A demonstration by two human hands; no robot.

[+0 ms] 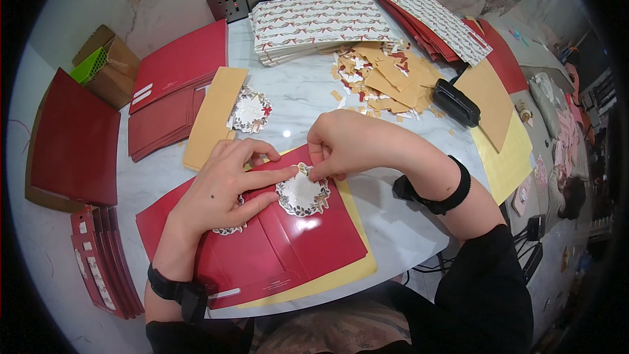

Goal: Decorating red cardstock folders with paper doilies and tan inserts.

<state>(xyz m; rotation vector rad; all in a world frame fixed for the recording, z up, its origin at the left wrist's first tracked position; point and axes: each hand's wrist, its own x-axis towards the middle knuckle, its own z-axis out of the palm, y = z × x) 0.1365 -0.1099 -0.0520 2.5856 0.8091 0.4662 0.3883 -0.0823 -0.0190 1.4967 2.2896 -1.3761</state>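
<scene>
A glossy red card sheet [339, 228] with fold lines lies before me on a yellow sheet [349, 275]. A round paper wreath cutout [302, 196] with a leafy border rests on its right part. My left hand [221, 184] is spread over the card, index fingertip and thumb touching the cutout's left side. My right hand [339, 145] has its thumb and fingers pinched at the cutout's upper right edge. Under my left palm a second wreath cutout [230, 230] is mostly hidden.
Red card stacks [172, 83], a tan card strip [216, 118] and another wreath cutout [251, 109] lie left. Behind are patterned sheets [319, 22] and paper scraps [388, 81]. A black case [456, 102] stands right. Folded red pieces [105, 260] and a cardboard box [113, 66] are far left.
</scene>
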